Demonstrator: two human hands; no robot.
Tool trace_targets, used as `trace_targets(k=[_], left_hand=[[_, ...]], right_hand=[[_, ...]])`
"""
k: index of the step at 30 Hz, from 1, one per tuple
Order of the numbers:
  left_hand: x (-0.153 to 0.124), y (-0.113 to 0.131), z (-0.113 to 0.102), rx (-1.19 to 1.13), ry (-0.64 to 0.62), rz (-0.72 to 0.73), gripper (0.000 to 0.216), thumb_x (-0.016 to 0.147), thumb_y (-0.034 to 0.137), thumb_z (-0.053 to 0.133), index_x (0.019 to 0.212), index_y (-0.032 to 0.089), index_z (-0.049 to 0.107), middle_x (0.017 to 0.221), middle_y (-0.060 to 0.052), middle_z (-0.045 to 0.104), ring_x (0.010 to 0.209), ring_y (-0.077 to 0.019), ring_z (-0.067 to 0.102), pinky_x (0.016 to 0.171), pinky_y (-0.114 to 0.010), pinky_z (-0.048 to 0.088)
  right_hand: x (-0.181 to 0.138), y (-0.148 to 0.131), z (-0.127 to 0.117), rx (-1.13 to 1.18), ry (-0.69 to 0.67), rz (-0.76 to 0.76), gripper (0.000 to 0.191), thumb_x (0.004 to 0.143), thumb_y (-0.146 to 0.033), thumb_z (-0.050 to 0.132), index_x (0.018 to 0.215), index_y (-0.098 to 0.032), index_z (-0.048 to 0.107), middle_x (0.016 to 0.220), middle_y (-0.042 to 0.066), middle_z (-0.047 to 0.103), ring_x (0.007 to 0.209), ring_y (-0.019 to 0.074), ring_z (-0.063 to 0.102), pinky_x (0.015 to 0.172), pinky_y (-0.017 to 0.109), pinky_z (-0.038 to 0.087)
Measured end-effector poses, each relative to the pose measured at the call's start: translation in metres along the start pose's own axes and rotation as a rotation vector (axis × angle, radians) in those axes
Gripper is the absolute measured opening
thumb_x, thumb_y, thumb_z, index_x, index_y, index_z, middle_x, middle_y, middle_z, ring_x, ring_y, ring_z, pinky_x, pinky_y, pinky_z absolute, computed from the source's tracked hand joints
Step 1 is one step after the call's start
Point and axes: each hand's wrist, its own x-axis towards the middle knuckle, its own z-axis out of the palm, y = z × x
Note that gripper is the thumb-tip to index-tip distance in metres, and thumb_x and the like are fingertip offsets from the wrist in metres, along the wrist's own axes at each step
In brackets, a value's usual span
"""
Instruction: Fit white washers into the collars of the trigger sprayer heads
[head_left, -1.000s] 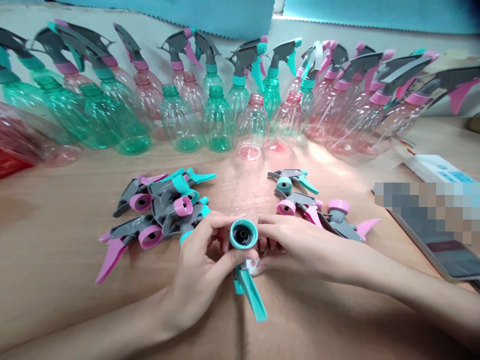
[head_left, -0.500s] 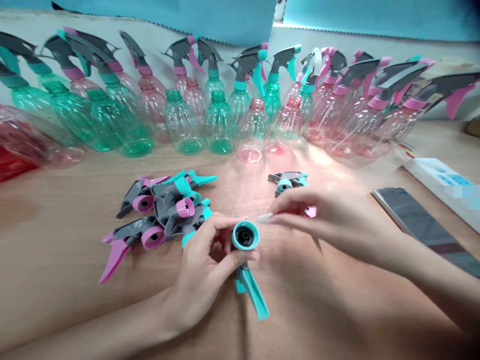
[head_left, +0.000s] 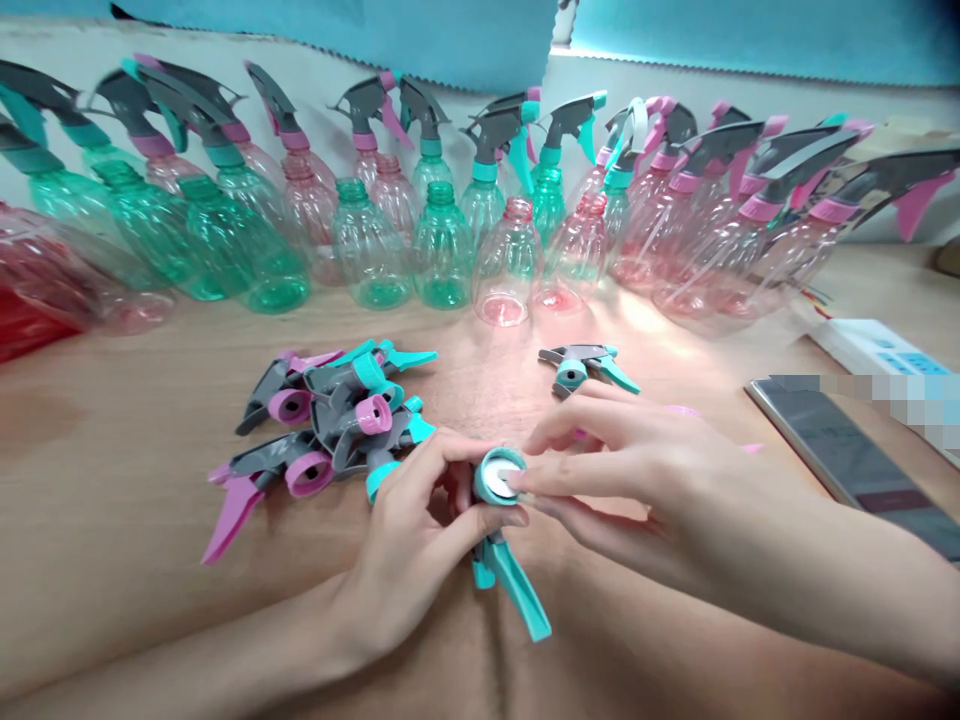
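Note:
My left hand (head_left: 409, 530) grips a grey and turquoise trigger spray head (head_left: 517, 590). Its round collar faces up toward me, pinched between thumb and fingers, and its turquoise lever points down and to the right. Inside the collar lies a white round washer (head_left: 493, 464). From the right, my right hand (head_left: 637, 460) reaches over with its fingers apart, a fingertip resting on the washer. The grey body of the spray head is mostly hidden under my left hand.
Left of my hands is a pile of spray heads (head_left: 330, 410). Another turquoise spray head (head_left: 571, 374) lies beyond my right hand. Green and pink bottles (head_left: 442, 250), many with spray heads on, line the back. A phone (head_left: 840, 430) and a white power strip (head_left: 862, 345) lie at right.
My right hand has moved left to the collar. The washer it held between its fingertips now lies inside the collar. My left hand keeps its hold on the spray head.

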Motion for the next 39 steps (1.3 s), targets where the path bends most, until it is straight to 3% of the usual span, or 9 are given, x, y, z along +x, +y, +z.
trace_targets(k=[3, 9, 15, 20, 28, 39], left_hand=[[0.001, -0.001, 0.0, 0.006, -0.005, 0.014, 0.021, 0.078, 0.023, 0.071, 0.095, 0.026, 0.059, 0.083, 0.003, 0.056, 0.07, -0.0124, 0.056, 0.059, -0.023, 0.045], [-0.001, 0.001, 0.0, 0.044, -0.019, 0.068, 0.021, 0.08, 0.031, 0.07, 0.096, 0.027, 0.058, 0.082, 0.003, 0.054, 0.07, -0.0129, 0.055, 0.059, -0.024, 0.046], [-0.003, -0.002, -0.001, 0.078, -0.045, 0.069, 0.023, 0.08, 0.027, 0.069, 0.099, 0.027, 0.057, 0.086, 0.001, 0.054, 0.073, -0.014, 0.056, 0.061, -0.026, 0.046], [-0.002, -0.004, 0.0, 0.071, -0.046, 0.067, 0.025, 0.08, 0.021, 0.069, 0.1, 0.028, 0.056, 0.084, 0.003, 0.053, 0.07, -0.0125, 0.054, 0.059, -0.025, 0.044], [-0.005, -0.004, 0.0, 0.072, -0.066, 0.058, 0.027, 0.079, 0.021, 0.07, 0.102, 0.027, 0.058, 0.083, 0.001, 0.053, 0.067, -0.0125, 0.052, 0.058, -0.025, 0.045], [-0.007, -0.005, -0.001, 0.104, -0.059, 0.155, 0.027, 0.079, 0.018, 0.07, 0.102, 0.025, 0.057, 0.087, -0.001, 0.055, 0.074, -0.0143, 0.054, 0.06, -0.025, 0.046]], right_hand=[[-0.001, 0.001, -0.003, 0.038, -0.039, 0.026, 0.015, 0.09, -0.024, 0.054, 0.088, -0.028, 0.068, 0.09, -0.003, 0.061, 0.077, 0.0079, 0.054, 0.064, 0.02, 0.042], [0.003, 0.005, 0.002, 0.088, 0.193, 0.022, 0.015, 0.083, -0.016, 0.062, 0.09, -0.027, 0.07, 0.079, -0.005, 0.062, 0.065, 0.004, 0.052, 0.055, 0.016, 0.037], [0.005, 0.008, 0.002, 0.05, 0.028, 0.074, 0.006, 0.083, -0.022, 0.063, 0.086, -0.026, 0.066, 0.084, -0.006, 0.061, 0.074, 0.0073, 0.057, 0.062, 0.021, 0.039], [0.006, 0.007, 0.004, 0.034, 0.005, 0.091, 0.005, 0.085, -0.028, 0.06, 0.085, -0.024, 0.063, 0.084, -0.005, 0.062, 0.074, 0.0096, 0.058, 0.059, 0.023, 0.038], [0.004, 0.01, 0.0, 0.06, -0.078, 0.068, 0.011, 0.084, -0.022, 0.06, 0.094, -0.023, 0.065, 0.094, 0.0, 0.065, 0.082, 0.0131, 0.06, 0.065, 0.025, 0.04], [0.009, 0.003, 0.01, -0.026, 0.009, 0.101, 0.012, 0.088, -0.028, 0.056, 0.082, -0.02, 0.063, 0.079, -0.002, 0.065, 0.07, 0.0127, 0.058, 0.059, 0.025, 0.036]])
